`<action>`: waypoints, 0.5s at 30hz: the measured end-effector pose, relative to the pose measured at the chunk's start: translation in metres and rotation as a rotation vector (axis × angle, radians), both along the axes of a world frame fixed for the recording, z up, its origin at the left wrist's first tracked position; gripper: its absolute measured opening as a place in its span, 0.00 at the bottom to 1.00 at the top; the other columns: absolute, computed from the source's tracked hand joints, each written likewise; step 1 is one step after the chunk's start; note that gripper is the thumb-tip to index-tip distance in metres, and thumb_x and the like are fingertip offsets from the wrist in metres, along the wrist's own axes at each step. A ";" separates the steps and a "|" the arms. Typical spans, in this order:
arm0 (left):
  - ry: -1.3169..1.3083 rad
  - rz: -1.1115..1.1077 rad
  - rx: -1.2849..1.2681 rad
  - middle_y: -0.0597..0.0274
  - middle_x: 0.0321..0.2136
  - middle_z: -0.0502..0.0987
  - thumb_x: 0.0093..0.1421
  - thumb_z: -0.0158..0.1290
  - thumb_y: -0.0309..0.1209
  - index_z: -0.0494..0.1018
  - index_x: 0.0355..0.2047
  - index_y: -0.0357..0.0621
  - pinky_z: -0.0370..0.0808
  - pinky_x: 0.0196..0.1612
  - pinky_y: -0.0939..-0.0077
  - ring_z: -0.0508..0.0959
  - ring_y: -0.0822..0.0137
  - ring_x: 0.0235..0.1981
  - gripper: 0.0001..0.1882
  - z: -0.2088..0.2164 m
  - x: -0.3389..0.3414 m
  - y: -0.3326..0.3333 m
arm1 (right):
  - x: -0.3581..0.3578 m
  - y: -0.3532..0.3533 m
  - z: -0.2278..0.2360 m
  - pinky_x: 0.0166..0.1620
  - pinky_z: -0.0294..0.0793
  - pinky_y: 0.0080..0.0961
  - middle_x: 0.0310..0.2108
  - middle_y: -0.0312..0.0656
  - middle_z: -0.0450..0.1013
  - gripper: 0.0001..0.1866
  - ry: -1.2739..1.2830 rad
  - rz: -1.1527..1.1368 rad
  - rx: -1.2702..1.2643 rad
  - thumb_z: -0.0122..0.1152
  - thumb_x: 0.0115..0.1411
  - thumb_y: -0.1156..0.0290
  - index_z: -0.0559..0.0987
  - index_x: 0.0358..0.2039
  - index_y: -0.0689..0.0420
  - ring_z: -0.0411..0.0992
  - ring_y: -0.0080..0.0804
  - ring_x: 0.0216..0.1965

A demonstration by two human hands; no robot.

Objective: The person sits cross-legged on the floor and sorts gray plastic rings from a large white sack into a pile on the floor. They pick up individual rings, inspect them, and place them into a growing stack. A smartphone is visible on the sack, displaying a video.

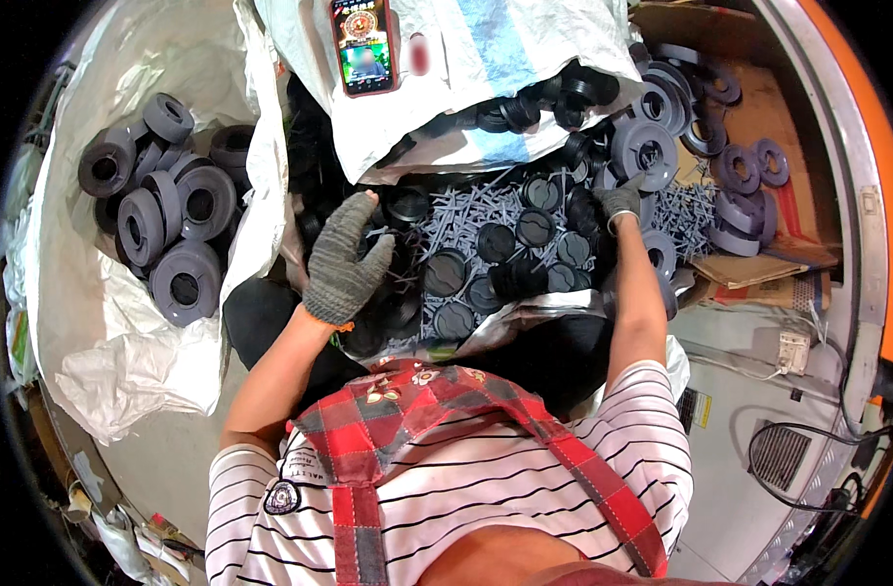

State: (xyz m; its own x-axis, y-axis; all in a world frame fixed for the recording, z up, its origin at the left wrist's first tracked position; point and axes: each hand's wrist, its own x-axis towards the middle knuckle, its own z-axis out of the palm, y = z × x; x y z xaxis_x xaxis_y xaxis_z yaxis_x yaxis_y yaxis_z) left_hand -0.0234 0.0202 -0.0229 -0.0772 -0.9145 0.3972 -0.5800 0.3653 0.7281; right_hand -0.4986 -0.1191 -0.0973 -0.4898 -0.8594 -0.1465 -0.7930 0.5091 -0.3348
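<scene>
My left hand point(347, 264), in a grey knit glove, hovers over the left side of a pile of black round caps point(446, 272), its fingers apart and nothing in them. Thin grey plastic sticks point(459, 213) lie mixed among the caps. On the right, my gloved right hand point(620, 200) is at the lower edge of a grey plastic ring point(645, 154). A finger lies over the ring's rim and the hand appears closed on it; the other fingers are partly hidden.
At left, a white woven sack point(75, 283) holds several grey rings point(186, 283). Another white sack point(525, 39) with black caps at its mouth carries a phone point(364, 49). Grey rings lie on cardboard point(798, 186) at right. Cables point(759, 469) cross a machine panel.
</scene>
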 end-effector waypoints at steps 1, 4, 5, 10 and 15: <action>-0.009 -0.008 0.025 0.48 0.49 0.72 0.50 0.59 0.26 0.68 0.51 0.37 0.68 0.55 0.67 0.72 0.55 0.52 0.26 -0.004 -0.002 0.000 | 0.002 0.005 0.000 0.54 0.67 0.33 0.53 0.60 0.65 0.65 0.006 0.093 -0.083 0.73 0.37 0.59 0.37 0.65 0.62 0.67 0.52 0.53; 0.134 -0.031 0.221 0.49 0.49 0.73 0.51 0.60 0.29 0.68 0.51 0.37 0.68 0.55 0.68 0.72 0.58 0.51 0.26 -0.020 -0.005 0.004 | 0.044 0.040 0.024 0.55 0.65 0.35 0.53 0.60 0.64 0.56 0.024 0.338 -0.123 0.70 0.40 0.60 0.46 0.64 0.61 0.65 0.54 0.54; 0.259 -0.048 0.356 0.50 0.49 0.73 0.51 0.60 0.29 0.68 0.51 0.37 0.68 0.55 0.68 0.72 0.60 0.51 0.27 -0.027 -0.006 0.004 | 0.058 0.057 0.025 0.54 0.66 0.37 0.53 0.61 0.65 0.55 0.045 0.471 -0.205 0.70 0.41 0.60 0.47 0.64 0.59 0.65 0.55 0.53; 0.797 -0.114 0.709 0.58 0.51 0.69 0.53 0.61 0.28 0.59 0.58 0.36 0.66 0.57 0.71 0.68 0.69 0.53 0.34 -0.028 -0.029 0.007 | 0.160 0.127 0.059 0.48 0.69 0.42 0.39 0.53 0.70 0.35 -0.137 1.172 -0.119 0.63 0.46 0.63 0.61 0.55 0.58 0.70 0.54 0.40; 1.268 -0.096 0.948 0.59 0.36 0.76 0.53 0.55 0.26 0.72 0.42 0.38 0.74 0.42 0.74 0.75 0.67 0.36 0.15 -0.026 -0.006 0.002 | 0.205 0.136 0.070 0.39 0.74 0.37 0.33 0.46 0.74 0.22 -0.109 1.474 0.167 0.63 0.51 0.57 0.74 0.42 0.57 0.73 0.45 0.36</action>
State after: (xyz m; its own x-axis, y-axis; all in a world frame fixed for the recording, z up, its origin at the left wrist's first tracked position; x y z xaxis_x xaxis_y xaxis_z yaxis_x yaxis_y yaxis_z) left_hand -0.0293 0.0218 -0.0486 -0.2228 -0.8689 -0.4420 0.5532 -0.4860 0.6766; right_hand -0.2932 0.0168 -0.0272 0.8041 -0.5300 -0.2693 -0.5919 -0.6721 -0.4450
